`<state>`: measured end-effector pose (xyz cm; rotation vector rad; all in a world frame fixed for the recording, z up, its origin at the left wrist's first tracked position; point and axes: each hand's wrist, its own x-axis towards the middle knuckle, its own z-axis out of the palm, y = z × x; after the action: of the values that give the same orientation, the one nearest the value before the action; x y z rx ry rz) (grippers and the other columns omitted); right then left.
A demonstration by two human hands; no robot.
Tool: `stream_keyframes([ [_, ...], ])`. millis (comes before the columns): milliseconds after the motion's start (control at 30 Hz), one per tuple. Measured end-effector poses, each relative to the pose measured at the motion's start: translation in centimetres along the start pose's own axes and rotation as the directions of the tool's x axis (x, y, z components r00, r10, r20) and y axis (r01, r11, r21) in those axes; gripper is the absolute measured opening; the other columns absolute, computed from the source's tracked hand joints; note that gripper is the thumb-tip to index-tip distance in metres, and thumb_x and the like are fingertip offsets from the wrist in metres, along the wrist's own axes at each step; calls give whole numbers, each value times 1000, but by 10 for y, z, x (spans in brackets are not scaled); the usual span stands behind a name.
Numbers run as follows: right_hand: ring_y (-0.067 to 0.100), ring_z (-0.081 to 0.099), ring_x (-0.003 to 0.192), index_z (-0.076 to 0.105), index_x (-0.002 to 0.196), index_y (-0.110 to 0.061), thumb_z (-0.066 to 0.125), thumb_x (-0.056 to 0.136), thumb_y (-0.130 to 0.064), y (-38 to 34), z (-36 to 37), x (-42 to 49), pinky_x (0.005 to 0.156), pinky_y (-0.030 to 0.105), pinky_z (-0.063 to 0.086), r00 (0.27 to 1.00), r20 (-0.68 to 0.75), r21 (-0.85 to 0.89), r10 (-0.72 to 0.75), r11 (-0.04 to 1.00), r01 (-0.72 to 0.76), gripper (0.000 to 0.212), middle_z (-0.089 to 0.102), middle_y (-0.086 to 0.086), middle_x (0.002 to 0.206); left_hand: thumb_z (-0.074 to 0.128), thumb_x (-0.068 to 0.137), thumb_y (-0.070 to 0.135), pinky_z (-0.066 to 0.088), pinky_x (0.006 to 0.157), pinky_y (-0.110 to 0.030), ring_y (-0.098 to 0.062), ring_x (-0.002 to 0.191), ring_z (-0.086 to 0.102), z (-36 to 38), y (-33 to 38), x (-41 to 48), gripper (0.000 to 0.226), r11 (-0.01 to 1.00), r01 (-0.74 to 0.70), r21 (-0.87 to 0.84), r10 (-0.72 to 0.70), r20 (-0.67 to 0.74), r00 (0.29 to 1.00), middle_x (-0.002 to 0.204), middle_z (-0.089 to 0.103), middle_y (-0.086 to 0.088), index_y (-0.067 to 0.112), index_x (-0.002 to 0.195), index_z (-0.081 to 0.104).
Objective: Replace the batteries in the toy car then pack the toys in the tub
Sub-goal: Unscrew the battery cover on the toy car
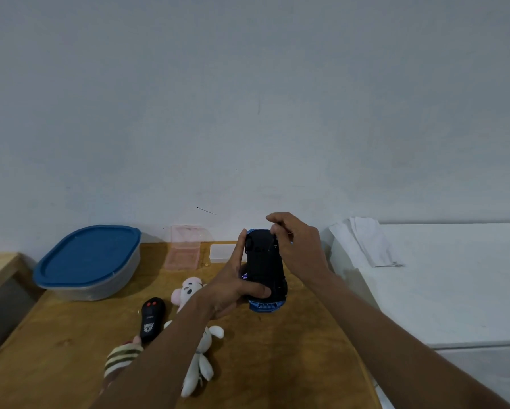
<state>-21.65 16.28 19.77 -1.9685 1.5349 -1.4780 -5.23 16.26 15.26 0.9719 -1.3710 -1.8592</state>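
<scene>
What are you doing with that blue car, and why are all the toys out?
A person's left-hand grip holds the toy car upside down above the table. The right-hand grip pinches at its far end; what it pinches is too small to tell. The tub still has its blue lid on. The remote, white plush and striped toy lie unpacked on the table.

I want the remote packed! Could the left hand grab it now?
Probably not yet: the left hand is gripping the toy car. The remote lies uncovered on the table, so once freed, likely yes.
</scene>
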Motion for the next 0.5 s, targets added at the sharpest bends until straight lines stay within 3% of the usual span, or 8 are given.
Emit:
stream_keyframes([
  [133, 10, 68, 81, 55, 103, -13, 59, 93, -11, -3, -1, 2, 66, 19, 57, 997, -13, 78, 71, 994, -70, 11, 70, -4, 92, 65, 72, -23, 53, 89, -53, -36, 109, 65, 1, 0, -1, 124, 1000, -3, -6, 3, 3, 1000, 129, 58, -16, 59, 145, 9],
  [267, 10, 61, 74, 60, 94, -14, 70, 85, -13, -4, 1, 2, 64, 11, 51, 996, -85, 17, 39, 999, -37, 13, 62, -4, 83, 66, 72, -22, 53, 91, -54, -37, 111, 64, 2, 0, -2, 124, 1000, -8, -13, 9, 11, 1000, 132, 55, -17, 59, 145, 8],
  [367, 9, 59, 70, 63, 91, -16, 73, 82, -15, -5, 2, 2, 63, 16, 51, 992, -121, -16, 25, 1000, -27, 13, 61, -4, 75, 66, 73, -23, 54, 89, -53, -37, 110, 64, 3, 1, -2, 123, 1000, -6, -6, 7, 6, 1000, 132, 54, -17, 59, 145, 9],
  [500, 11, 66, 76, 67, 99, -13, 68, 86, -9, -6, 1, 3, 70, 19, 56, 993, -117, -38, 10, 999, -14, 14, 70, -2, 88, 66, 71, -23, 53, 90, -54, -38, 110, 63, 2, 1, -2, 123, 1000, -6, -8, 6, 7, 1000, 131, 53, -18, 60, 144, 11],
])
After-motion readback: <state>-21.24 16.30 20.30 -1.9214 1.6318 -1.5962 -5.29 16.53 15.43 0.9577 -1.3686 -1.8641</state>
